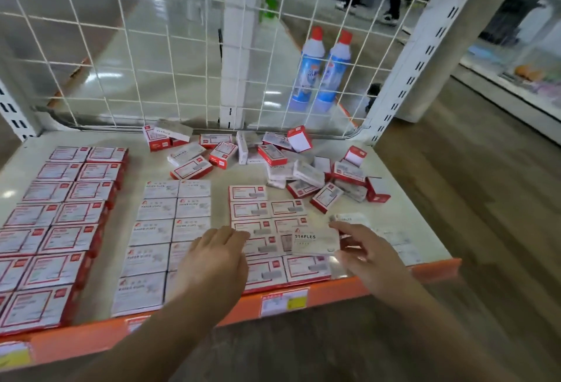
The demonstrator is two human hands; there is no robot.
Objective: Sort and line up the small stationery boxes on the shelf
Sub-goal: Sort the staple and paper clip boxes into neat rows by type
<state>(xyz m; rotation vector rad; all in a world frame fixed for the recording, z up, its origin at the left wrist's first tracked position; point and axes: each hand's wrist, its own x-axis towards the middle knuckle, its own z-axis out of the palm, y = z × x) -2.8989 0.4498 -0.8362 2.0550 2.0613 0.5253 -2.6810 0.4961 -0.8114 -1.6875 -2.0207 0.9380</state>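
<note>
Stationery boxes of small red-and-white card point(249, 242) lie in columns along the shelf's point(379, 278) front edge. We pinch a white cardboard staples box point(315, 240) in the right hand point(368, 255) above them, likely to sort it separately; the left hand point(215, 255) rests flat, fingers relaxed, steadying the rows. An unsorted heap point(273, 157) waits at the back edge.

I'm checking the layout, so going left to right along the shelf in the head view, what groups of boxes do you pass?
Red-bordered box rows → paper clips box rows → left hand → white staples box → right hand.
</note>
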